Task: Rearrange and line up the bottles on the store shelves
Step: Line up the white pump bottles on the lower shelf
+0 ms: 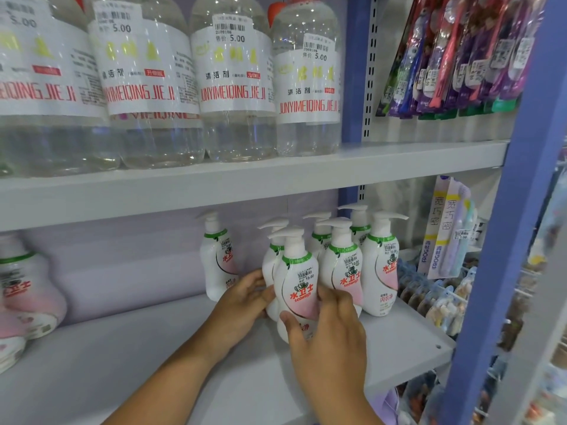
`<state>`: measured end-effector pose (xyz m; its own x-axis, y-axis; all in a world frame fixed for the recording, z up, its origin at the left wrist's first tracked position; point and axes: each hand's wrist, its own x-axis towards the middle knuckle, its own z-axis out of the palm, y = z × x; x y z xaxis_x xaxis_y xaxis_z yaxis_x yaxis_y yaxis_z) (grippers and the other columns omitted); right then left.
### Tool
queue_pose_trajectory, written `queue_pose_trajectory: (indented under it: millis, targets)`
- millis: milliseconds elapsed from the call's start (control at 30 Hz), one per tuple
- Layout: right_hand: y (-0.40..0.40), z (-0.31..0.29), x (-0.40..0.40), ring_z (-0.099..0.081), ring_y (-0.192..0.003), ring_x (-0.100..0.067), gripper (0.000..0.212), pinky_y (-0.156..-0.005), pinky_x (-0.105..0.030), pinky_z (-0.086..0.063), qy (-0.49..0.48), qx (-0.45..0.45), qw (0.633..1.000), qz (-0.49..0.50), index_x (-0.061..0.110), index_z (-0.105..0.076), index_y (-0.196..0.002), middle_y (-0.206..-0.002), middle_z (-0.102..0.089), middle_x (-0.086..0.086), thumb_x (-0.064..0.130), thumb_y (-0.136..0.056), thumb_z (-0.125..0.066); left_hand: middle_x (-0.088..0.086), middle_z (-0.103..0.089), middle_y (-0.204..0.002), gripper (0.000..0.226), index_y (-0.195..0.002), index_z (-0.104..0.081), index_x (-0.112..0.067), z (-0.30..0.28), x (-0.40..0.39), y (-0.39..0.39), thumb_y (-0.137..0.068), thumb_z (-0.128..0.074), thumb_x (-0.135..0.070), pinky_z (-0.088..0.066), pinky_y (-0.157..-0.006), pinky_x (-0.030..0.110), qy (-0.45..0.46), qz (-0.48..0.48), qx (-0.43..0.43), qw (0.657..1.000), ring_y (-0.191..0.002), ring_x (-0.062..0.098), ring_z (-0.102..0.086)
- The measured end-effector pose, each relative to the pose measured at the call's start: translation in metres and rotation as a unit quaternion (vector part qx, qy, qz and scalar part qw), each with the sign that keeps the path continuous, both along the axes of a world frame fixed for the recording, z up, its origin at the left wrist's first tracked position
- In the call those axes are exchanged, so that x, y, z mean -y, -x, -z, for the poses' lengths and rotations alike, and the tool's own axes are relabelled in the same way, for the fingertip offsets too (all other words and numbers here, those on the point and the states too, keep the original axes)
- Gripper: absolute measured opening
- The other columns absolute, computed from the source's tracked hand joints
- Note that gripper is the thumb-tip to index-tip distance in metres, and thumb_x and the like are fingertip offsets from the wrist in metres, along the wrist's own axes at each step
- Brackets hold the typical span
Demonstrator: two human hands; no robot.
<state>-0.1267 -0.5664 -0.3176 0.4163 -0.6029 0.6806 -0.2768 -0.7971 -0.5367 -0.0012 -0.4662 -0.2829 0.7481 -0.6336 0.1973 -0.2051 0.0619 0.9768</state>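
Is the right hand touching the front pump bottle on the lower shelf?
Touching. The head view shows the right hand with its thumb and fingers wrapped round the front pump bottle, with no gap between them; the left hand holds its other side.

White pump bottles on the lower shelf point(184, 348)

The front pump bottle point(296, 280) stands upright with a pink-and-white label and green collar; six like it cluster behind and right, and one lone bottle point(217, 259) stands to its left.

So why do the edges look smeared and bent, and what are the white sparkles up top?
Head view: the wide lens bows the shelf edge and blue post; the right margin and the left pump bottles are blurred; sparkles are lamp glare on the clear bottles; the held bottle stays sharp.
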Motion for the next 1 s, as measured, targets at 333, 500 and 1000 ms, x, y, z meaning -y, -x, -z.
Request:
queue_pose_trajectory:
  millis: [333, 500, 1000]
  targets:
    - [0.000, 0.000, -0.001, -0.066, -0.105, -0.026, 0.070, -0.075, -0.042, -0.056, -0.013, -0.002, 1.000, 0.006, 0.018, -0.061, -0.124, -0.116, -0.058, 0.002, 0.057, -0.070, -0.082, -0.002, -0.075, -0.116, 0.029, -0.125, -0.066, -0.026, 0.002, 0.002, -0.003, -0.097, -0.067, -0.018, -0.057, -0.099, 0.044, -0.010, -0.016, 0.003, 1.000, -0.107, 0.016, -0.073]
    - [0.006, -0.001, -0.002, -0.063, -0.107, -0.023, 0.078, -0.076, -0.040, -0.055, -0.032, 0.020, 0.999, -0.032, 0.022, -0.051, -0.133, -0.121, -0.052, 0.007, 0.058, -0.071, -0.080, 0.002, -0.075, -0.116, 0.028, -0.123, -0.068, -0.023, 0.003, -0.004, 0.001, -0.095, -0.070, -0.020, -0.055, -0.100, 0.047, -0.011, -0.028, 0.005, 1.000, -0.109, 0.018, -0.072]
    - [0.011, 0.001, -0.001, -0.063, -0.106, -0.023, 0.060, -0.079, -0.041, -0.055, -0.122, -0.026, 0.989, -0.086, 0.022, -0.048, -0.130, -0.129, -0.039, 0.008, 0.044, -0.082, -0.078, -0.008, -0.073, -0.120, 0.037, -0.123, -0.067, -0.034, 0.007, -0.015, 0.004, -0.089, -0.078, -0.024, -0.054, -0.103, 0.043, -0.040, -0.054, 0.050, 0.997, -0.111, 0.011, -0.070]
